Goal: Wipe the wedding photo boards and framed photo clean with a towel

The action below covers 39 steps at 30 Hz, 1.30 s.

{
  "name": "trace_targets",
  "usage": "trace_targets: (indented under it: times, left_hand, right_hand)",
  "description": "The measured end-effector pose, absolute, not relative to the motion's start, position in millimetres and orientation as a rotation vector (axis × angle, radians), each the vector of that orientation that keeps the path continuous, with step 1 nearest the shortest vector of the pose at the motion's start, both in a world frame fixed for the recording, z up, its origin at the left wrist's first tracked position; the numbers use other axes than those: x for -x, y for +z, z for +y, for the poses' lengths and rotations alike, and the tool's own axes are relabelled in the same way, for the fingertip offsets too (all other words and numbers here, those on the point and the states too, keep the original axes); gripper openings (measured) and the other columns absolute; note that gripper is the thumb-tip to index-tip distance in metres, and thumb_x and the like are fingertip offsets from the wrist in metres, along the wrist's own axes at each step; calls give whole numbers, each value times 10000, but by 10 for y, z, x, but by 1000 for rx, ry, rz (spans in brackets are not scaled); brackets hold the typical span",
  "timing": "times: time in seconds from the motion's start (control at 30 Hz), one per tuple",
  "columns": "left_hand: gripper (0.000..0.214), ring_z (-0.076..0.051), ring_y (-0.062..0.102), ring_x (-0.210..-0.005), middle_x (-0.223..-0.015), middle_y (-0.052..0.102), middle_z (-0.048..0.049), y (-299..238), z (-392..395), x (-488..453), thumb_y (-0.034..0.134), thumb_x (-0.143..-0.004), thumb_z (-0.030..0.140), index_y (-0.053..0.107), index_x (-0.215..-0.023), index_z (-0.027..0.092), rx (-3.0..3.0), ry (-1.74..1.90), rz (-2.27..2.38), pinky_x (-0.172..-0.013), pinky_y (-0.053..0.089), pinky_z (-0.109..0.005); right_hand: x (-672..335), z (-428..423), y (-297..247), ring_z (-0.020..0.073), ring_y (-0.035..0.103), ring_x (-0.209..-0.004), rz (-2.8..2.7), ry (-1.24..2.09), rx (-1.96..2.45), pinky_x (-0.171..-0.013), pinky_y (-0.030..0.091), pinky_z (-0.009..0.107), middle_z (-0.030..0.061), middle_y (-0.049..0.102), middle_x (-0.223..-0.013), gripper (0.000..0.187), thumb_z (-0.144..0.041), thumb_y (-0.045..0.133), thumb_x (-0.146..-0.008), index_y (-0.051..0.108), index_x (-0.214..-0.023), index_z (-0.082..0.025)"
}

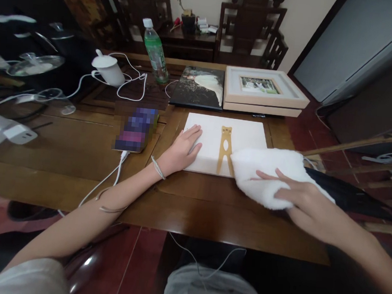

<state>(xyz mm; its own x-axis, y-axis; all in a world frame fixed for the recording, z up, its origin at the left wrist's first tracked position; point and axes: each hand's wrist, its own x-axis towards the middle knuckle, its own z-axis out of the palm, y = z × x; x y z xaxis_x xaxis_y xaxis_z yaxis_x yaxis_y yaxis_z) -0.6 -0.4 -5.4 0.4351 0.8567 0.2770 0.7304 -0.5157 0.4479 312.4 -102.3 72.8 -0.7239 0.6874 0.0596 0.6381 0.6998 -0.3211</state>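
White and fluffy, one cloth (260,164) is gripped in the fingers of the right hand (303,199), while the left hand (179,152) rests its loosely spread fingers, holding nothing, on the one pale panel (206,132), which lies on the worktop (190,202) between both hands' fingers, its near right corner hidden by the cloth beside one gold bear-shaped figure (224,143). Left of the left fingers lies one phone (137,130), screen blurred; beyond the fingers come one dark picture (182,90) and one pale-framed picture (235,95), with one bottle (154,53) and one lidded cup (109,71) farther left, then one potted plant (188,22) between two chairs (252,27).
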Motion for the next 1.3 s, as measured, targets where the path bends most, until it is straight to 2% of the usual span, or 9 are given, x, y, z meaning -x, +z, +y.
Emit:
trace_targets:
  times: [0.07,0.17,0.33,0.6,0.73,0.83,0.97,1.13,1.3]
  left_hand:
    - [441,-287,327,-1399,-1465,415,-186,-54,-4,8,400,-929,232,462,-1342,89,-2429,698,1375,-1152,256,-529]
    - [438,-274,329,-1400,-1466,418,-176,-53,-5,10,403,-926,230,463,-1339,97,-2433,709,1368,-1157,256,-511]
    - [438,-271,332,-1399,-1463,427,-165,-58,-10,12,396,-926,230,455,-1348,125,-2430,730,1359,-1156,254,-521]
    - [438,-274,327,-1402,-1462,423,-176,-52,-15,12,390,-929,229,458,-1343,105,-2437,720,1361,-1158,253,-514]
    - [441,-272,329,-1401,-1465,424,-163,-63,-10,10,400,-926,231,454,-1351,122,-2435,729,1359,-1153,257,-523]
    - [445,-276,332,-1398,-1466,422,-164,-70,-4,12,401,-927,237,454,-1354,122,-2433,733,1358,-1151,256,-527]
    - [451,-282,326,-1401,-1470,417,-165,-63,-2,11,406,-924,236,451,-1358,122,-2429,728,1356,-1149,252,-538]
    - [441,-278,330,-1399,-1463,425,-167,-47,-10,1,397,-927,236,459,-1346,117,-2424,712,1371,-1153,254,-525]
    - [442,-277,336,-1396,-1461,429,-166,-44,-13,1,395,-922,225,455,-1347,120,-2428,711,1364,-1151,253,-531]
  right_hand:
    - [-3128,-753,740,243,662,-1006,-2698,411,1140,-1026,429,472,16,728,-978,339,-38,373,-637,603,-767,-250]
    - [-3124,-265,744,215,631,-701,-2662,359,1209,-793,494,382,4,652,-694,245,-92,379,-644,567,-704,-236]
    - [-3090,406,747,184,553,-661,-2576,300,1305,-648,406,297,-1,600,-664,207,-121,397,-629,566,-708,-210]
    - [-3085,364,709,202,603,-730,-2578,239,1343,-704,440,305,17,669,-745,285,-83,392,-644,613,-787,-193]
    - [-3114,-244,647,259,679,-863,-2633,276,1273,-860,502,422,31,723,-853,295,-57,401,-635,618,-754,-217]
    - [-3123,-788,655,290,559,-1205,-2635,347,1183,-1063,400,514,38,667,-1208,330,-45,411,-629,636,-781,-233]
    - [-3122,-1207,717,280,467,-1294,-2681,460,1110,-1131,342,522,-19,576,-1340,374,-40,440,-591,639,-800,-278]
    - [-3106,-929,742,268,587,-1170,-2713,467,1150,-1095,374,486,12,706,-1107,363,-21,391,-638,613,-805,-253]
    - [-3011,-178,710,226,632,-708,-2663,243,1279,-718,485,349,21,663,-706,285,-97,385,-642,611,-770,-214]
